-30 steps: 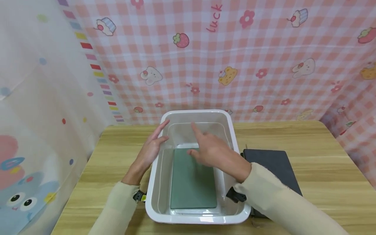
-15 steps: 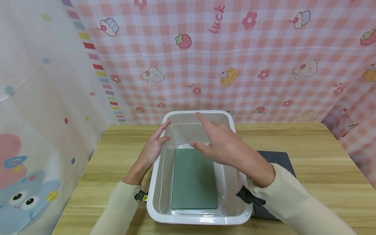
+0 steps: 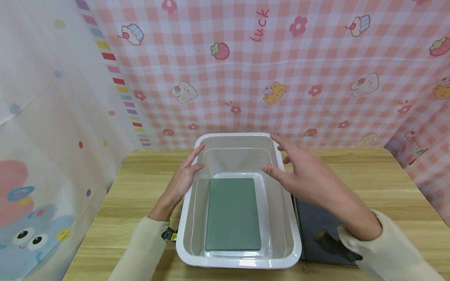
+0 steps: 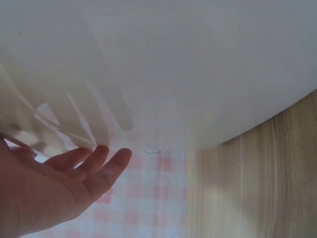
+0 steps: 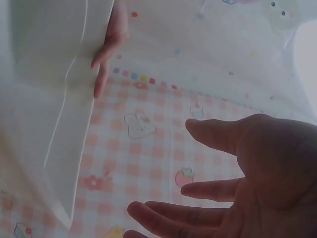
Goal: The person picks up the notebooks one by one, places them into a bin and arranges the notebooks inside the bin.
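Note:
In the head view, a whitish plastic tub (image 3: 239, 263) stands on the wooden table. A flat green rectangle (image 3: 233, 214), like a book or board, lies on its floor; which it is I cannot tell. My left hand (image 3: 180, 183) is at the tub's left rim, thumb and forefinger extended. In the left wrist view, several fingers (image 4: 106, 176) lie loosely along the outer wall. My right hand (image 3: 306, 173) hovers over the tub's far right rim, fingers spread apart, holding nothing. A gap shows between it and the tub in the right wrist view.
A dark flat rectangular thing (image 3: 313, 222) lies right of the tub, partly covered by my right forearm and the wrist strap (image 3: 334, 246). A pink checked cloth (image 3: 246, 78) hangs behind the table (image 3: 379, 179); a white patterned cloth (image 3: 70, 117) hangs at left.
My right hand has moved right, from above the tub's middle to its right rim, uncovering more of the green rectangle. The left hand has kept its place at the left rim.

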`<state>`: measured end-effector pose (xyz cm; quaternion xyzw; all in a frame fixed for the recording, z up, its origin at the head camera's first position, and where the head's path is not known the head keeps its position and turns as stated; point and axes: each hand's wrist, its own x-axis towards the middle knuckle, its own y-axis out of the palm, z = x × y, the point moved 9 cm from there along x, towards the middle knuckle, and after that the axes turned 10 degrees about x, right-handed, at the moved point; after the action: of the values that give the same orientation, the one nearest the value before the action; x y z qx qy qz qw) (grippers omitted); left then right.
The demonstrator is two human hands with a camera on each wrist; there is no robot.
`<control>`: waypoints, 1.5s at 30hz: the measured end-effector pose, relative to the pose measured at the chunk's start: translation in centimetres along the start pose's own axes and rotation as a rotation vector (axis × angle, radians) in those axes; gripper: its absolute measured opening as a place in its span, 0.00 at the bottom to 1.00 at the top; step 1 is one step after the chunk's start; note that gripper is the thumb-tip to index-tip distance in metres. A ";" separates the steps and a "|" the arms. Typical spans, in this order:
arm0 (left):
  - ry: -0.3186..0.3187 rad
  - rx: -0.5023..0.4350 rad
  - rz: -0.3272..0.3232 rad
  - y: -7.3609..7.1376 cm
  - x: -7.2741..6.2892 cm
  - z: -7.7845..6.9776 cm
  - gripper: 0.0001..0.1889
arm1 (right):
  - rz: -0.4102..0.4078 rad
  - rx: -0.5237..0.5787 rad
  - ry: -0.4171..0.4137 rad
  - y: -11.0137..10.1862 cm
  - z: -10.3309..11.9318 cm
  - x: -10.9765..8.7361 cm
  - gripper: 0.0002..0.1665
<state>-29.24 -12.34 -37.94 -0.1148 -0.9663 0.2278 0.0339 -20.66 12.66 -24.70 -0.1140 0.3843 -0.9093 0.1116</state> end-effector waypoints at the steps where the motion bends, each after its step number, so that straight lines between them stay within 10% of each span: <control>1: 0.002 0.005 -0.004 0.0 0.0 0.0 0.29 | -0.018 -0.005 -0.002 -0.4 -0.4 -0.3 0.44; 25: 0.016 -0.002 0.003 0.2 0.3 -0.7 0.29 | -0.032 -0.029 0.104 -1.1 -16.8 -7.2 0.38; 45: -0.001 -0.022 0.007 0.0 -0.1 -0.1 0.29 | 0.032 -0.015 0.239 0.4 -25.2 -9.8 0.44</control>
<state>-29.11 -12.34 -37.80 -0.1186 -0.9683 0.2175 0.0314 -18.70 32.20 -43.27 0.0005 0.4033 -0.9117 0.0786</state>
